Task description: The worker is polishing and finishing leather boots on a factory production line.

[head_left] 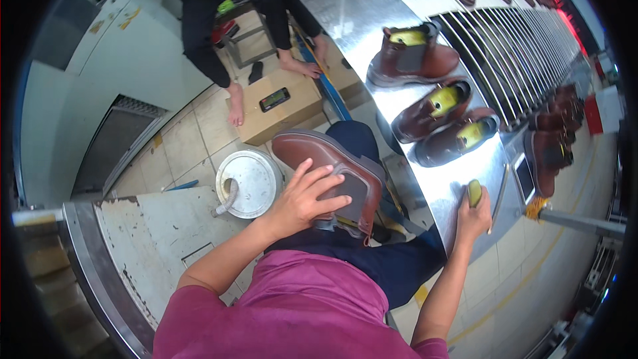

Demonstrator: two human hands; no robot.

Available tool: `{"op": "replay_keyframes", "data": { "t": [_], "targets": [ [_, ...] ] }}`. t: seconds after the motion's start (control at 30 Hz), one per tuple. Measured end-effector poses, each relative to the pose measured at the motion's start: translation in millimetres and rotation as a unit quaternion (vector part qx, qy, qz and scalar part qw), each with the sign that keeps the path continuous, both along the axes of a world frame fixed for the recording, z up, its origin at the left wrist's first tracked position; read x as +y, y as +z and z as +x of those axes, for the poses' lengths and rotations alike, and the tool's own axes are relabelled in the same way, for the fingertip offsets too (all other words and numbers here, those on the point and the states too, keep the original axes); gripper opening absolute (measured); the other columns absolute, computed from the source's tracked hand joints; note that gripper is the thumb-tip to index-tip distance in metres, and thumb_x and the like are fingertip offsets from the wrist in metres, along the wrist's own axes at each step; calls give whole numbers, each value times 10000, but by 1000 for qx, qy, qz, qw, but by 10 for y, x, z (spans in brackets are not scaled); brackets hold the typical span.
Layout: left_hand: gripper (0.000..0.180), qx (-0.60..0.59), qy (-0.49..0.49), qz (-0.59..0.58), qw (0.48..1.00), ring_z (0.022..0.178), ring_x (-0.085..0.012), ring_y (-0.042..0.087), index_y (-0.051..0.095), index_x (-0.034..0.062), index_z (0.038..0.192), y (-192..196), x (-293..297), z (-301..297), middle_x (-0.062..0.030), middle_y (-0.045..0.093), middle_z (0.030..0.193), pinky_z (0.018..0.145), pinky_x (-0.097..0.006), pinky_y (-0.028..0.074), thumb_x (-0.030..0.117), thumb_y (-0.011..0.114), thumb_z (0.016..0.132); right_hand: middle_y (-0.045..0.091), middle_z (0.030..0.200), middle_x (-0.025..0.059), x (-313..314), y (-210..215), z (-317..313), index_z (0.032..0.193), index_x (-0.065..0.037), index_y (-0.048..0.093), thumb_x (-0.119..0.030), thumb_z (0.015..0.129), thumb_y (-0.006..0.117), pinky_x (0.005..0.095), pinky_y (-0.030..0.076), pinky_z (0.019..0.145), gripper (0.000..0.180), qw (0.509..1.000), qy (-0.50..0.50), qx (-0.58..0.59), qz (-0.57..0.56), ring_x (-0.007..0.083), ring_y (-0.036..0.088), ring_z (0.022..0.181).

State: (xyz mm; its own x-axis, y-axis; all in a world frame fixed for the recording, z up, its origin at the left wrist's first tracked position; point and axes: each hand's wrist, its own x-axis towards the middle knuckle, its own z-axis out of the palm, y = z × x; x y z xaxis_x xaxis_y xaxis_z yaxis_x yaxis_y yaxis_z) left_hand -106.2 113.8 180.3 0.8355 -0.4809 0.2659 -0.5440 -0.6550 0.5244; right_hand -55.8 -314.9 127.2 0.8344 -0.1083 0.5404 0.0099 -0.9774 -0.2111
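A brown ankle boot (312,149) with a dark elastic side panel is tilted on its side over my lap, its toe toward the far left. My left hand (309,196) holds it, fingers spread across the upper and the panel. My right hand (474,216) is closed around a small yellow-green block (474,193), its exact kind unclear, at the metal table's (442,189) near edge. Beyond that hand, three more brown boots stand on the table: one upright (412,60), one in the middle (432,113) and one nearest me (458,138). Yellow shows inside them.
A slatted conveyor (512,53) runs behind the boots, with more boots (548,153) on its right. A phone-like device (524,176) and a thin stick (500,196) lie at the table's right. Left are a round metal canister (249,183), a cardboard box (282,110) and a seated person (229,20).
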Motion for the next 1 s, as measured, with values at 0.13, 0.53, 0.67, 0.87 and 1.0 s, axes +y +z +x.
{"op": "replay_keyframes", "data": {
  "t": [0.13, 0.53, 0.67, 0.87, 1.0],
  "targets": [
    [528, -21, -25, 12, 999, 1352, -308, 509, 675, 237, 1288, 122, 64, 77, -65, 584, 1398, 1156, -605, 336, 203, 816, 779, 728, 1046, 163, -42, -38, -17, 1155, -26, 683, -97, 814, 792, 422, 568, 767, 365, 1000, -3, 5, -6, 366, 710, 895],
    [590, 59, 357, -234, 902, 979, -363, 727, 684, -7, 1147, 608, 325, -14, -204, 732, 1006, 869, -410, 576, 328, 910, 717, 736, 1056, 163, -185, -112, -62, 1175, -6, 692, -171, 865, 810, 397, 558, 798, 370, 999, -7, 37, 19, 358, 704, 896],
    [479, -71, 543, -314, 776, 927, -189, 735, 741, -41, 1053, 1386, 821, -572, -146, 771, 977, 827, -364, 564, 320, 889, 775, 740, 1058, 162, -167, -18, -119, 1187, -2, 687, -229, 893, 765, 423, 555, 803, 380, 999, 3, 45, 30, 363, 707, 911],
    [559, -512, 723, 91, 455, 904, -344, 746, 729, -25, 1064, 2701, 1898, -1702, -191, 769, 971, 854, -442, 564, 391, 908, 738, 741, 1061, 174, -4, 183, -123, 1193, -11, 686, -307, 937, 721, 443, 553, 821, 393, 989, -30, 124, 81, 379, 704, 927],
    [772, -277, 904, 198, 260, 1012, -433, 709, 732, 17, 1093, 3286, 2554, -2484, -254, 746, 1011, 894, -510, 545, 724, 670, 789, 661, 644, 89, 63, 208, -90, 701, -98, 704, -357, 822, 840, 431, 460, 509, 316, 988, 84, -108, 70, 300, 596, 512]
  ]
}}
